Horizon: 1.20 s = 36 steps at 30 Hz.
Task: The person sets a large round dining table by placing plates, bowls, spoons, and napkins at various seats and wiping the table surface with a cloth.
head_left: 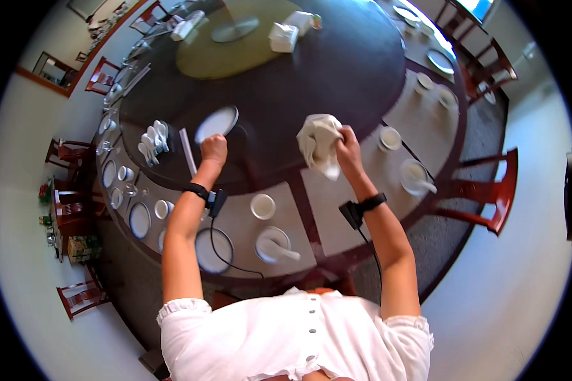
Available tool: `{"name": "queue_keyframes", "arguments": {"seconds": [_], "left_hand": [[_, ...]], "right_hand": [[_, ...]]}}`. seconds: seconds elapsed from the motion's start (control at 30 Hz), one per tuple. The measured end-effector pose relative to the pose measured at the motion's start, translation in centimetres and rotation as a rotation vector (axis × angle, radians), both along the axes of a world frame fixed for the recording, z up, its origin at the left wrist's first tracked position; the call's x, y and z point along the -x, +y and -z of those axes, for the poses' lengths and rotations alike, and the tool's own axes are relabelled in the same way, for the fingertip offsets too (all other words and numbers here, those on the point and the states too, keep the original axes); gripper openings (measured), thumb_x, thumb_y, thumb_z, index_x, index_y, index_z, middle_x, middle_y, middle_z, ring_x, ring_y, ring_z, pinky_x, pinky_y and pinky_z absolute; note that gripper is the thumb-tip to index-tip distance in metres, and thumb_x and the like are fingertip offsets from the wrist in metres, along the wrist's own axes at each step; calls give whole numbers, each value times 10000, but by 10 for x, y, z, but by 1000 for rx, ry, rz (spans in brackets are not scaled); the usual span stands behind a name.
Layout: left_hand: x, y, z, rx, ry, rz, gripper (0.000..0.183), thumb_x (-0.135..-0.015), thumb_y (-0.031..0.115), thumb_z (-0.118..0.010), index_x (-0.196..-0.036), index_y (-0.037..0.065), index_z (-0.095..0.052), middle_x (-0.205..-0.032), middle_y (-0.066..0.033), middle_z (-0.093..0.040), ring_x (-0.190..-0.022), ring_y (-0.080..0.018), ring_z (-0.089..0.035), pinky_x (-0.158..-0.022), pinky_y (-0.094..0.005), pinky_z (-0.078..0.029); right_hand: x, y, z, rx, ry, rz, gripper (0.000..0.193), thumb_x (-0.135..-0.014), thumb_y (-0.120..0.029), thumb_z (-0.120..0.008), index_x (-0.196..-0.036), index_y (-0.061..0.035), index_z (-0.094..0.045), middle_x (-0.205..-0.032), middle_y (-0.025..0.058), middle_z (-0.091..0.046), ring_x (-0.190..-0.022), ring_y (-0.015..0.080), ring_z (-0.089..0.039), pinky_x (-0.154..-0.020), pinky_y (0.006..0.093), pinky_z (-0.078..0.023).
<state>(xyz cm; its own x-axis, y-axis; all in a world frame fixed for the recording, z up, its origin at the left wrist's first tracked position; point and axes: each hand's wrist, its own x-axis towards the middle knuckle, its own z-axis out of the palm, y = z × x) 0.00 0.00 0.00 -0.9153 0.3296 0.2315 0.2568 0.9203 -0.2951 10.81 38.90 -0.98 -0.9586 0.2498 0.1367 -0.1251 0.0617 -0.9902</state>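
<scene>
Off-white cloth (318, 141), crumpled into soft, loose folds, hangs from the right hand (348, 147), whose fingers are clenched on its right-hand edge. The right forearm slants forward and inward from a bent elbow, with a black strap (372, 202) around the wrist. On the other side, the left hand (214, 149) is curled tightly, grasping the near rim of a round plate (217, 124), smooth and pale with a darker edge, which tilts over the dark, faintly glossy turntable (267, 92). Cloth and plate are well apart, the cloth over the turntable's near right edge. Left of the plate lie a long, straight, pale strip (187, 152) and a cluster of smooth white spoons (152, 141). Nearer the body, a round white cup (263, 206) stands on matte grey covering (299, 228), just beyond a bowl (265, 244) with a spoon (285, 251) in it.
</scene>
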Motion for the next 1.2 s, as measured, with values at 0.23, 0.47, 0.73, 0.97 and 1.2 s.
{"name": "queue_keyframes", "arguments": {"seconds": [0.23,0.47,0.73,0.97,1.2], "left_hand": [[-162,192,-58,108,118,221,226,-801,124,-554,-925,-42,-647,-744,-103,-654,-645,-193,-672,-533,-286,-547],[-293,318,18,215,129,405,203,-767,139,-586,-889,-11,-647,-732,-65,-608,-638,-153,-592,-510,-286,-471],[-371,341,113,453,-67,362,372,-829,94,-516,-1085,-139,-651,-1031,-382,-635,-897,-454,-664,-653,-514,-539],[-353,367,52,188,-448,368,360,-898,350,-580,-898,4,-681,-832,-159,-672,-747,-256,-655,-624,-362,-510],[-245,333,33,-11,-171,87,399,-864,415,-617,-999,39,-619,-942,-97,-639,-891,-248,-630,-737,-368,-502]], "right_hand": [[-134,137,-150,782,260,-125,147,-985,-90,-525,-1124,-76,-568,-989,-10,-589,-887,79,-560,-777,221,-468],[-266,249,-166,587,224,101,241,-982,-168,-516,-1196,-63,-542,-1043,62,-631,-971,200,-642,-817,316,-552],[-372,280,-121,968,4,-30,233,-977,-226,-528,-1166,-90,-535,-1008,65,-654,-914,178,-666,-772,330,-571],[-365,289,-116,1030,10,-63,224,-986,-197,-508,-1173,-78,-540,-1040,86,-666,-920,179,-672,-788,329,-573],[-288,272,-139,944,-29,-241,220,-974,-166,-523,-1165,-56,-530,-1024,67,-647,-898,135,-644,-766,261,-544]]}}
